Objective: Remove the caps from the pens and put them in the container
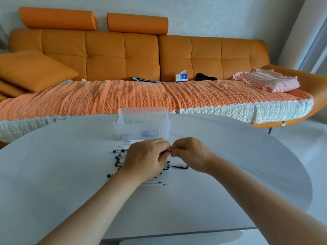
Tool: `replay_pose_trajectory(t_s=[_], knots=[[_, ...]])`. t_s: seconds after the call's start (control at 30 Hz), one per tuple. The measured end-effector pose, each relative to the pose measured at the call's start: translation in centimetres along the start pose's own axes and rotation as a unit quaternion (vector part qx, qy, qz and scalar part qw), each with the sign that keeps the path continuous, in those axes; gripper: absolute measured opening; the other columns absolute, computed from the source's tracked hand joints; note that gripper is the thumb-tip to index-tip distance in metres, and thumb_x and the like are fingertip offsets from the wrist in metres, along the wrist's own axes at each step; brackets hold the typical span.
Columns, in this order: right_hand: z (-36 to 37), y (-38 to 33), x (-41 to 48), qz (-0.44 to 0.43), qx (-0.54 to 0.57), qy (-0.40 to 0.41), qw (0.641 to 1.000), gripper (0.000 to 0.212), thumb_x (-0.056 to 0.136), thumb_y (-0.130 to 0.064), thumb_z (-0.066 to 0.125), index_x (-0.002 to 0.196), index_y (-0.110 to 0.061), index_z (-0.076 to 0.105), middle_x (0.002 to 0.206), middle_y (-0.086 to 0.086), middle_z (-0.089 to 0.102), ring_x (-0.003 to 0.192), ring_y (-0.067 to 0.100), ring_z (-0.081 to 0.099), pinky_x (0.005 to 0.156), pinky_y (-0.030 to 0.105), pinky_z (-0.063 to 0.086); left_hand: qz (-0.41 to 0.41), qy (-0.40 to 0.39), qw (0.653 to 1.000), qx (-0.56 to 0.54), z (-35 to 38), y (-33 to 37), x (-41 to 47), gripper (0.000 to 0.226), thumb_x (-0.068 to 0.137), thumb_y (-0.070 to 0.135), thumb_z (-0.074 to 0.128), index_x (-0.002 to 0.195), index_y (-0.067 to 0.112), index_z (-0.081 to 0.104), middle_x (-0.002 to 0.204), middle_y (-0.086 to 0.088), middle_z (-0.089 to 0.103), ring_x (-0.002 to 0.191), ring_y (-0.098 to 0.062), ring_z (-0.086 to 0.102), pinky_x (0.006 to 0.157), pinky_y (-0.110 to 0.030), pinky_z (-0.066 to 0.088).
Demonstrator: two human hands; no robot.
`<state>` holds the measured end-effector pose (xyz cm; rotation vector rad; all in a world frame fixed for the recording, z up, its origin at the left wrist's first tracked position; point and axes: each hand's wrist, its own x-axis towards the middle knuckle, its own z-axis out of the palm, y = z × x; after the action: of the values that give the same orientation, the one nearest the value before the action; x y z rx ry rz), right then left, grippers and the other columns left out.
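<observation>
Wide bare surface (62, 183) lies on either side; its curved far edge runs just behind the clear container (127, 132). Black-tipped pens (120, 159) lie under the left hand (146, 159), which grips one (mostly hidden); the right hand (190, 152) pinches its end.

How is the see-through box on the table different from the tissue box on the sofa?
The container is clear plastic; the tissue box is white and blue. The container stands on the table; the tissue box sits on the sofa. The container's top is open; a tissue pokes from the tissue box. Both stand upright.
</observation>
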<state>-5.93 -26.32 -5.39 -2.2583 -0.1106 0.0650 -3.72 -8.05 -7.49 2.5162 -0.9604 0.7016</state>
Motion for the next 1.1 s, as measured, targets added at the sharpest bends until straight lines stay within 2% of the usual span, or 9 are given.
replay_pose_trajectory(t_s=[0.1, 0.2, 0.27, 0.4, 0.6, 0.7, 0.77, 0.93, 1.1], knots=[[-0.2, 0.2, -0.2, -0.014, -0.045, 0.008, 0.999, 0.024, 0.095, -0.018, 0.055, 0.075, -0.024, 0.066, 0.046, -0.018, 0.048, 0.044, 0.004, 0.040, 0.050, 0.021, 0.034, -0.056, -0.017, 0.998, -0.027, 0.3, 0.6, 0.2, 0.009, 0.088, 0.031, 0.053, 0.083, 0.031, 0.061, 0.072, 0.012, 0.060, 0.061, -0.011, 0.054, 0.049, -0.026, 0.042], [-0.3, 0.4, -0.3, -0.085, -0.154, 0.060, 0.983, 0.017, 0.093, -0.022, 0.058, 0.084, -0.030, 0.071, 0.077, -0.018, 0.065, 0.062, -0.004, 0.052, 0.060, 0.020, 0.040, -0.138, -0.058, 0.985, -0.085, 0.6, 0.8, 0.6, 0.011, 0.091, 0.034, 0.051, 0.086, 0.033, 0.060, 0.075, 0.014, 0.065, 0.068, -0.009, 0.058, 0.060, -0.027, 0.048], [-0.3, 0.5, -0.2, -0.099, -0.158, 0.074, 0.980, 0.016, 0.093, -0.023, 0.059, 0.084, -0.029, 0.072, 0.082, -0.014, 0.066, 0.065, 0.000, 0.053, 0.062, 0.023, 0.043, -0.152, -0.063, 0.981, -0.107, 0.6, 0.8, 0.7, 0.010, 0.091, 0.034, 0.052, 0.086, 0.033, 0.060, 0.075, 0.015, 0.066, 0.068, -0.007, 0.058, 0.060, -0.026, 0.047], [-0.4, 0.6, 0.1, 0.000, -0.053, 0.018, 0.998, 0.022, 0.090, -0.019, 0.053, 0.073, -0.023, 0.067, 0.058, -0.008, 0.053, 0.053, 0.013, 0.045, 0.053, 0.027, 0.038, -0.054, -0.009, 0.998, -0.024, 0.7, 0.7, 0.5, 0.008, 0.088, 0.030, 0.055, 0.082, 0.031, 0.060, 0.072, 0.013, 0.060, 0.058, -0.011, 0.052, 0.046, -0.020, 0.033], [-0.8, 0.8, 0.6, 0.067, 0.117, -0.023, 0.991, 0.029, 0.089, -0.003, 0.046, 0.060, -0.008, 0.052, 0.058, 0.005, 0.039, 0.051, 0.018, 0.027, 0.050, 0.028, 0.024, -0.033, 0.030, 0.999, -0.008, 0.5, 0.2, 0.7, 0.008, 0.086, 0.025, 0.061, 0.080, 0.030, 0.060, 0.070, 0.014, 0.059, 0.054, -0.007, 0.048, 0.044, -0.016, 0.023], [-0.9, 1.8, 0.7, 0.052, -0.088, 0.001, 0.995, 0.024, 0.092, -0.022, 0.054, 0.074, -0.025, 0.070, 0.072, -0.002, 0.065, 0.052, 0.013, 0.049, 0.053, 0.025, 0.041, -0.077, 0.009, 0.997, -0.027, 0.4, -0.7, 0.8, 0.009, 0.091, 0.028, 0.058, 0.083, 0.030, 0.059, 0.078, 0.016, 0.063, 0.063, -0.005, 0.052, 0.048, -0.017, 0.026], [-0.8, 2.3, 0.5, 0.047, -0.186, 0.006, 0.981, 0.016, 0.090, -0.033, 0.059, 0.081, -0.032, 0.072, 0.083, -0.010, 0.070, 0.069, 0.010, 0.061, 0.063, 0.028, 0.050, -0.104, -0.022, 0.994, -0.030, 0.7, -1.4, 0.6, 0.009, 0.094, 0.033, 0.055, 0.087, 0.030, 0.060, 0.087, 0.017, 0.064, 0.074, -0.006, 0.056, 0.053, -0.020, 0.031], [-0.7, 2.8, 0.6, 0.044, -0.217, 0.013, 0.975, 0.000, 0.082, -0.033, 0.071, 0.082, -0.034, 0.071, 0.085, -0.017, 0.062, 0.077, 0.007, 0.060, 0.062, 0.023, 0.047, -0.122, -0.059, 0.990, -0.044, 0.9, -1.9, 0.1, 0.009, 0.096, 0.036, 0.055, 0.092, 0.030, 0.061, 0.095, 0.017, 0.064, 0.080, -0.008, 0.054, 0.062, -0.026, 0.035], [-1.1, 2.8, 1.1, 0.048, -0.198, -0.005, 0.979, 0.006, 0.080, -0.035, 0.074, 0.083, -0.037, 0.070, 0.090, -0.016, 0.064, 0.082, 0.008, 0.063, 0.072, 0.026, 0.055, -0.126, -0.081, 0.988, -0.044, 0.7, -1.8, -0.1, 0.011, 0.096, 0.038, 0.055, 0.097, 0.030, 0.063, 0.099, 0.015, 0.065, 0.085, -0.010, 0.056, 0.065, -0.028, 0.039]])
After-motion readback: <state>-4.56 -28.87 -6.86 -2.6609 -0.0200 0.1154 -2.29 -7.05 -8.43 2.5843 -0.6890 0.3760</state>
